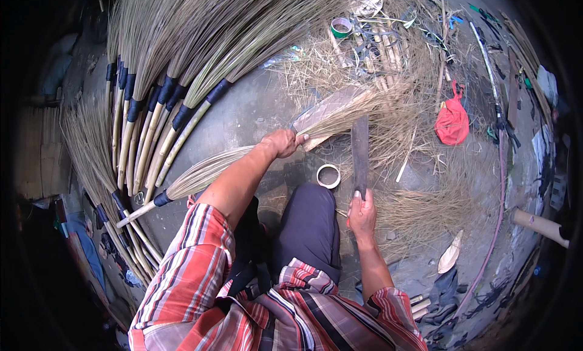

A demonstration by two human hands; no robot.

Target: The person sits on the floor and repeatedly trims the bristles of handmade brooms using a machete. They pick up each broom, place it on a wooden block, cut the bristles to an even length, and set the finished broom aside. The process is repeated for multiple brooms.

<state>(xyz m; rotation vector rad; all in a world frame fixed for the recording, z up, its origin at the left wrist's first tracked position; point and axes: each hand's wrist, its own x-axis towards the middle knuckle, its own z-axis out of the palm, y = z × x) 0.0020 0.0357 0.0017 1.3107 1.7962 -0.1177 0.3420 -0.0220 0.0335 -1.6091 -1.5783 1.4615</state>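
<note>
My left hand (282, 143) is closed around the bristles of a stick broom (206, 170). The broom's pale handle, bound with black tape, points to the lower left, and its bristle ends fan out to the right of my fist. Under those ends lies a flat wooden block (331, 106). In my right hand (362, 214) is a machete (360, 153), its long dark blade pointing away from me beside the bristle ends. My fingers hide most of the machete's grip. Loose bristle clippings (419, 217) lie to the right of my right hand.
Many finished-looking brooms (164, 96) lie at the upper left. A tape roll (328, 176) sits near my knee, and a green tape roll (341, 27) lies farther off. A red bag (452, 117), a hose (501, 168) and a cardboard tube (540, 227) are on the right.
</note>
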